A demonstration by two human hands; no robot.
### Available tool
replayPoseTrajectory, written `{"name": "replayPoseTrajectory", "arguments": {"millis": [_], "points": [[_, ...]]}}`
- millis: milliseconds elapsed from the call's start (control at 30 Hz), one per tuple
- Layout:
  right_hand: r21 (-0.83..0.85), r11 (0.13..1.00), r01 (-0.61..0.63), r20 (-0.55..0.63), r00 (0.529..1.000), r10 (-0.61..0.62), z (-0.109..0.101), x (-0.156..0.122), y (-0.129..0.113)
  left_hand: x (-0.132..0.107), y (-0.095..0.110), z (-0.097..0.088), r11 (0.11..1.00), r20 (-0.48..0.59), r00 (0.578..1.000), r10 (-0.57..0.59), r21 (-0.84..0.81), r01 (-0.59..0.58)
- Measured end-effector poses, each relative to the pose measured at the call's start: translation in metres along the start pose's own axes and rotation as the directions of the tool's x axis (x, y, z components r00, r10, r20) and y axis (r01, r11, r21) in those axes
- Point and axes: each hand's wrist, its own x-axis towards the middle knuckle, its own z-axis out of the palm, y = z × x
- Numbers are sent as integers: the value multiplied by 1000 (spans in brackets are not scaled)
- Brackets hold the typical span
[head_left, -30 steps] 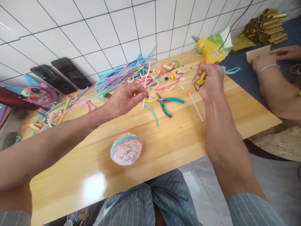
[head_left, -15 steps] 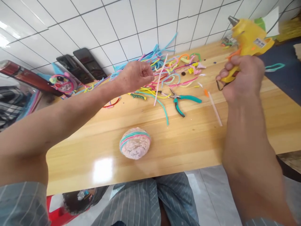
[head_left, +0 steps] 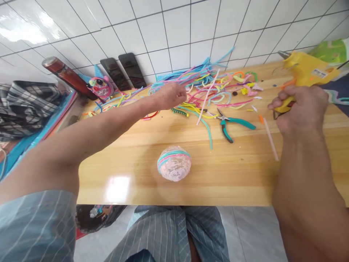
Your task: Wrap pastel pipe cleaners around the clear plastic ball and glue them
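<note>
Possibly the banded ball (head_left: 175,169), unheld near the front edge of the wooden table (head_left: 131,149), could roll off if a forearm brushed it. Well apart from the other, the right hand (head_left: 302,107) is wrapped around a yellow glue gun (head_left: 308,69); should its metal nozzle (head_left: 284,54) be hot, a careless swing might scorch something. The left hand (head_left: 171,96) is curled at the tangled pipe cleaners (head_left: 191,74), though whether it pinches any cannot be told; tugging could drag neighbours along. Teal-handled pliers (head_left: 241,122) lie nearby. Two dark phones (head_left: 132,71) lean against the white tiled wall (head_left: 177,31).
</note>
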Motion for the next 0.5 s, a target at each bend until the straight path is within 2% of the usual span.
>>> {"name": "replayPoseTrajectory", "arguments": {"millis": [167, 233, 367, 433, 500], "points": [[17, 999, -35, 34, 999, 34, 5, -5, -4, 23, 28, 31, 967, 138, 990, 14, 251, -48], [8, 1000, -26, 38, 999, 26, 4, -5, -3, 33, 38, 42, 933, 234, 972, 23, 345, -105], [-26, 1000, 7, 70, 997, -6, 0, -5, 2, 48, 47, 57, 929, 341, 938, 67, 322, -184], [-34, 999, 29, 94, 995, -26, -3, -5, 4, 55, 46, 61, 945, 349, 930, 113, 252, -209], [-48, 998, 37, 123, 992, -31, -4, -5, 4, 62, 43, 62, 961, 303, 942, 146, 182, -207]]}}
